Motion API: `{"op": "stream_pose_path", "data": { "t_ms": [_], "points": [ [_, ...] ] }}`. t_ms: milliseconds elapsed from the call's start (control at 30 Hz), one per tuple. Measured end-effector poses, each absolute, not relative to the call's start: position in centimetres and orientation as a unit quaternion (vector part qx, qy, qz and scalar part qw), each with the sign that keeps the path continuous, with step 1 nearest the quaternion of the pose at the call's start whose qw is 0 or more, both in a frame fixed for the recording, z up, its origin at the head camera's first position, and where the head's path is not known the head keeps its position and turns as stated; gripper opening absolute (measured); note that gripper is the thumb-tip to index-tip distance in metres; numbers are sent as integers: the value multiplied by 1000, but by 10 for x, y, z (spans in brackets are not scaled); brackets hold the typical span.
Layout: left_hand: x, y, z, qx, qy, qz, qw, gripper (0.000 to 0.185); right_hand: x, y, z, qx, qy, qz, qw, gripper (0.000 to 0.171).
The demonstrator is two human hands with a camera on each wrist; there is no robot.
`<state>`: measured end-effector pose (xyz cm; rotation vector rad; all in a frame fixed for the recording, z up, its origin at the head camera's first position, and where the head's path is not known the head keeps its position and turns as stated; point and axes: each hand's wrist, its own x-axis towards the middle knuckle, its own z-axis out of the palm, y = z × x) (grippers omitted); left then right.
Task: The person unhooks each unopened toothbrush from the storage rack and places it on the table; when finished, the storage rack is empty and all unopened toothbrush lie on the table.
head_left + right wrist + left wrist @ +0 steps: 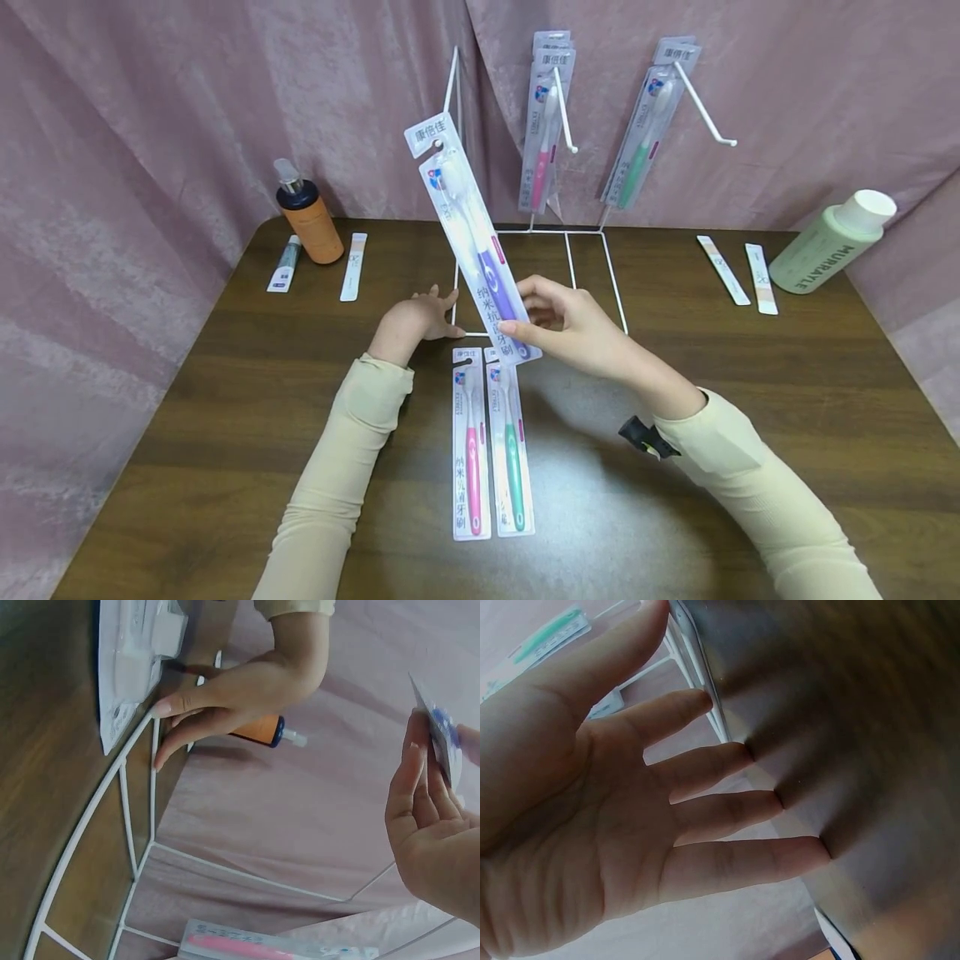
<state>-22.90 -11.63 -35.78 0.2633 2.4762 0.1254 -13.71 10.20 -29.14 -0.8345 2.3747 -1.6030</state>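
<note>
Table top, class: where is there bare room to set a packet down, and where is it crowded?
Bare wood lies on the table left of the left hand, and right of the right hand up to the green bottle. It is crowded mid-table: two flat toothbrush packets, the white wire stand, the raised purple toothbrush packet.

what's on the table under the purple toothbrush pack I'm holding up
Below the purple toothbrush pack in the right hand lie a pink pack and green pack; their top corners are covered.

A: Backdrop? Wrinkled mauve-pink fabric curtain [150, 125] across the whole top of frame, wrapping down both side edges.
B: Furniture? Dark brown wood-grain table [225, 400] filling the lower half; bright light glare on it at lower centre.
</note>
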Motion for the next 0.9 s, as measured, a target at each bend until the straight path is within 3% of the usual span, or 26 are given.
{"op": "stream_pose_path", "data": {
  "t_ms": [233,533,767,900],
  "points": [
    [-227,-116,-356,107,942,47,315,80,-129,104,-284,-285,798,-528,58,30],
    [-226,-117,-356,115,943,30,311,79,-110,114,-281,-311,802,-505,72,27],
    [-228,-117,-358,120,941,34,314,79,-85,128,-311,-291,824,-481,73,26],
    [-229,-116,-358,121,943,27,310,79,-71,136,-331,-277,828,-476,104,24]
  ]
}}
